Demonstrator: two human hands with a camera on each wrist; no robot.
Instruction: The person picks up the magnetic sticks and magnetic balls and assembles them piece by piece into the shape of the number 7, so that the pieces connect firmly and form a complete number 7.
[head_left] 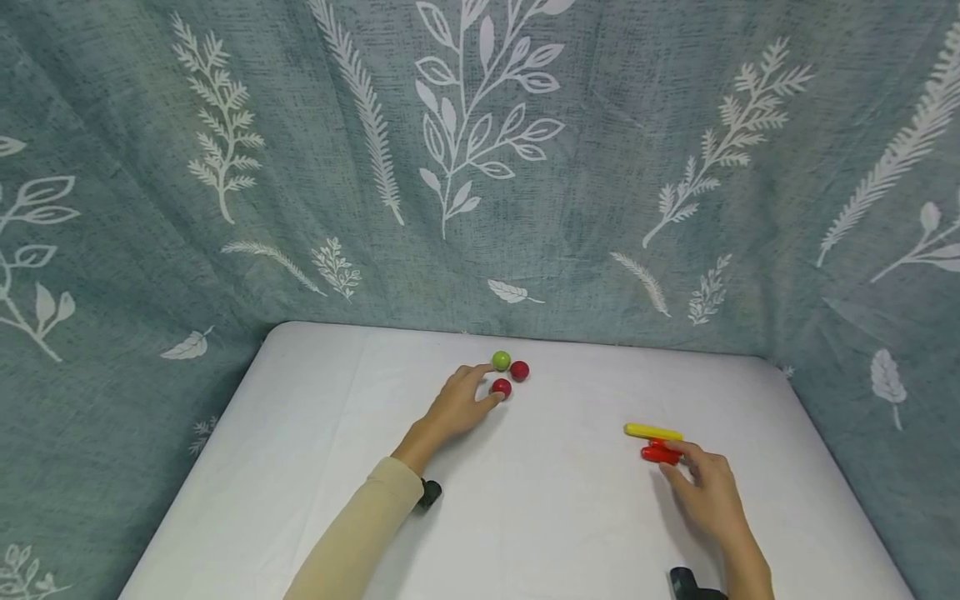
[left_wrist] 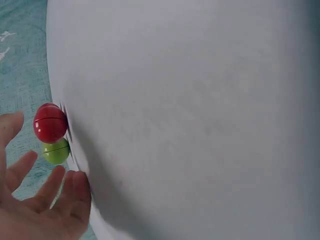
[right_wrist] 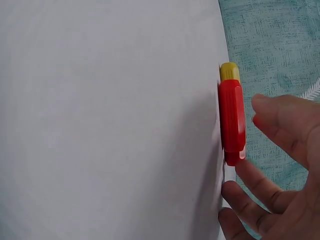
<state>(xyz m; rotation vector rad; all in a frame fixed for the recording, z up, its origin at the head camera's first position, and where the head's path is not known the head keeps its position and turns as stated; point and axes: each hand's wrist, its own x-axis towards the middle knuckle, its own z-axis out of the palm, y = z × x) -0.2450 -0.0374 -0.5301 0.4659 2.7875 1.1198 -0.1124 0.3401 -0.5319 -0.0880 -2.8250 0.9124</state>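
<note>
In the head view, my left hand reaches to a small group of glossy balls at the back of the table. A green ball is by its fingertips, a red ball lies between thumb and fingers, and another red ball sits just beyond. The left wrist view shows the fingers spread and a seam round the nearer red ball. On the right, my right hand spreads thumb and fingers around the near ends of two red sticks. A yellow stick lies right behind them.
A white cloth covers the table, whose back edge meets a green leaf-patterned curtain. Dark wrist-worn devices show beside the left sleeve and near the right forearm.
</note>
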